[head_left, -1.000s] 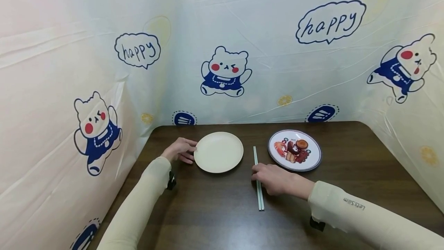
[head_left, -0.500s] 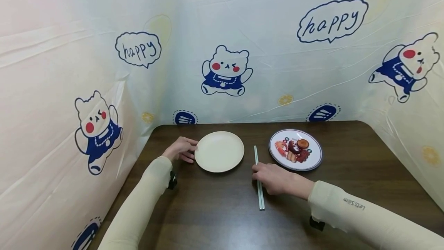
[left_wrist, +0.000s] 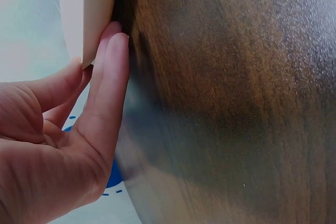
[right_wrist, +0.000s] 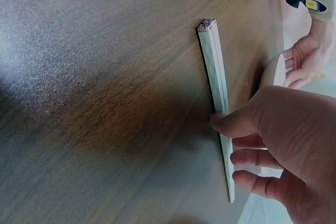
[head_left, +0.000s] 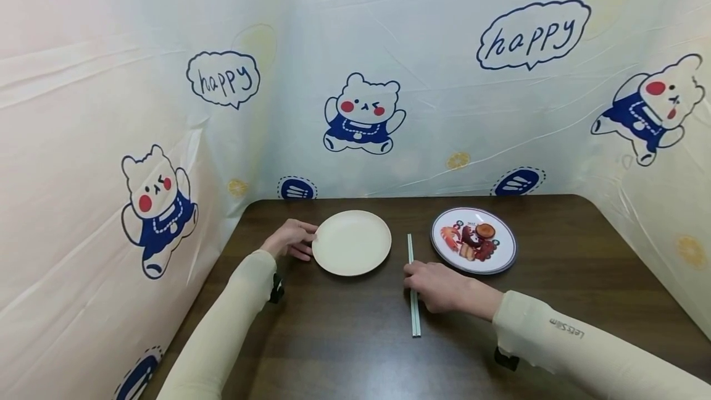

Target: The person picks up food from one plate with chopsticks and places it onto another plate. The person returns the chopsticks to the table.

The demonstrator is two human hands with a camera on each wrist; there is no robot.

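Note:
In the head view a plain cream plate (head_left: 352,243) lies toward the back of the table. My left hand (head_left: 287,239) is at its left rim. The left wrist view has the thumb on the upper edge of the plate (left_wrist: 93,9) and the fingers below it, so the hand (left_wrist: 68,129) pinches the rim. A pair of pale green chopsticks (head_left: 415,316) lies lengthwise to the right of the plate. With thumb and fingers on opposite sides, my right hand (head_left: 441,286) pinches the chopsticks (right_wrist: 214,72) near their middle; the hand partly covers them.
A white plate (head_left: 504,238) with a blue rim and food pictures stands on the right, just beyond my right hand. The brown wooden table (head_left: 333,338) meets a cartoon-printed curtain (head_left: 266,141) at the back and both sides.
The near end of the chopsticks has shifted slightly to the left. Both hands stay in nearly the same place, and the plates have not visibly moved on the table.

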